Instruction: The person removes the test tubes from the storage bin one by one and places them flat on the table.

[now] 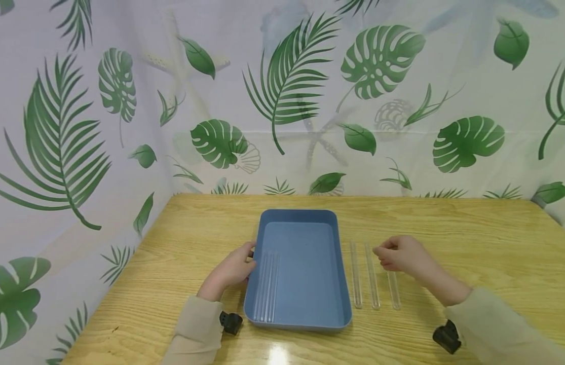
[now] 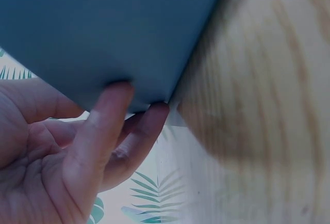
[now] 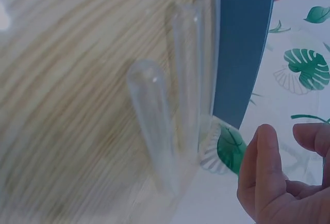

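Note:
A blue rectangular tray (image 1: 305, 274) lies on the table, and several clear test tubes (image 1: 266, 289) rest side by side along its left inner wall. My left hand (image 1: 234, 266) is at the tray's left side; in the left wrist view its fingertips (image 2: 118, 92) touch the outer wall. To the right of the tray lie three more clear tubes, a near one (image 1: 356, 276), a middle one (image 1: 372, 279) and a far one (image 1: 394, 291). Over the far tube's upper end is my right hand (image 1: 398, 253), its thumb and fingers apart with nothing between them in the right wrist view.
The wooden table (image 1: 195, 223) meets a leaf-patterned cloth (image 1: 282, 167) at the back and left. Black wrist cameras (image 1: 230, 322) sit by both sleeves. A bright light reflection shows at the table's front.

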The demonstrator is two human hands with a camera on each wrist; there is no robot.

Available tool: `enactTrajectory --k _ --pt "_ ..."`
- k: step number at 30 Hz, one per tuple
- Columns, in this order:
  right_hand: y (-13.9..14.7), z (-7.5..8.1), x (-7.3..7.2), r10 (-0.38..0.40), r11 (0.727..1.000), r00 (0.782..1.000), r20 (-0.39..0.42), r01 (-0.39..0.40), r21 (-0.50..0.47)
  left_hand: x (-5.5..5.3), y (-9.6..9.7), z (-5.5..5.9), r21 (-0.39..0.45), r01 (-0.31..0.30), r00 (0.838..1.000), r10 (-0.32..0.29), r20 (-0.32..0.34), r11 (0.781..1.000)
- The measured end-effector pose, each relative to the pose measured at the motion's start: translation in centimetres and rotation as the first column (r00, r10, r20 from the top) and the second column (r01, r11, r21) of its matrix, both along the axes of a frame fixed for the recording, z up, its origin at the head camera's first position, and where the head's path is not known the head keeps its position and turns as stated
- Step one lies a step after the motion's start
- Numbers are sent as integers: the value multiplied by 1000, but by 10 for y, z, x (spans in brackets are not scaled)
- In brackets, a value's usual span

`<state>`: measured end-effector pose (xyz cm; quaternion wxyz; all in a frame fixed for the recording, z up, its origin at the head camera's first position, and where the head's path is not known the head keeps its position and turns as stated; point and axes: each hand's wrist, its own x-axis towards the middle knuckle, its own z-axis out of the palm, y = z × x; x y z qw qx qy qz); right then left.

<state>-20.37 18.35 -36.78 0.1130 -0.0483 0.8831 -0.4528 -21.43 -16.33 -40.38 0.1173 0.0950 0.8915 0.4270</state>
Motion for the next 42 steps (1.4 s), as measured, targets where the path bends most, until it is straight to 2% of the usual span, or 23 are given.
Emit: enactTrajectory --k 10,24,34,42 --pt "-26 4 -2 37 998 999 22 -36 -56 0 1 0 9 -7 1000 7 4 1000" --pt "-62 6 -5 56 996 998 19 -55 -65 -2 -1 -3 18 8 1000 -7 -3 1000" --pt "-76 5 -4 93 994 996 12 -92 -59 0 -1 0 13 -4 1000 4 9 1000" --pt "-82 1 -3 71 996 997 18 -70 -50 1 0 0 16 -6 1000 6 9 1000"
